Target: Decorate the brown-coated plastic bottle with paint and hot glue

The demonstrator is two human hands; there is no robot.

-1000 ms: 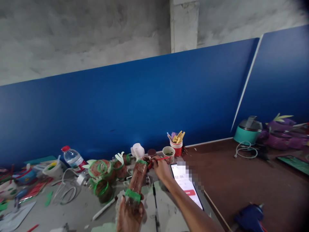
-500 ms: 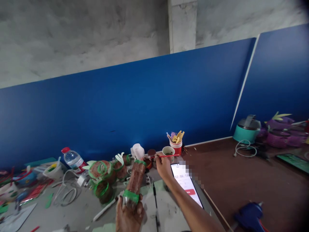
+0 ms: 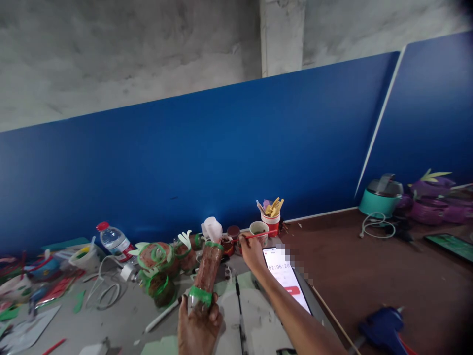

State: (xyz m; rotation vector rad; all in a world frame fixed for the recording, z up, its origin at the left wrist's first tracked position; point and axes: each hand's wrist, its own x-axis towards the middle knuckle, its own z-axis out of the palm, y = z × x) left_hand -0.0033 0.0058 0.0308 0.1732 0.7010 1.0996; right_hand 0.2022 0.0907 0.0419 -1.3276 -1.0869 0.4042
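Observation:
My left hand point(image 3: 201, 325) is wrapped round the clear lower end of a plastic bottle point(image 3: 209, 268) coated in brown paint, with green bands at both ends. The bottle tilts away from me, its far end close to a white cup-like piece point(image 3: 212, 229). In my right hand point(image 3: 251, 251) a paintbrush point(image 3: 264, 234) with a thin red handle is pinched between the fingers. The handle points right, across a paper cup point(image 3: 258, 230). Its tip end is near a small open paint jar point(image 3: 228, 247) and too small to make out clearly.
Left of the bottle stand brown-and-green painted crafts point(image 3: 157, 259), a water bottle point(image 3: 114, 241) and a white cable point(image 3: 107, 291). A phone point(image 3: 284, 278) lies under my right forearm. A blue glue gun point(image 3: 382, 325) and a wooden stick point(image 3: 334, 318) lie at right. A blue partition point(image 3: 221, 148) rises behind.
The view has shifted slightly. Both hands keep their grips and stay in nearly the same places, and the brush handle now slants up a little more to the right.

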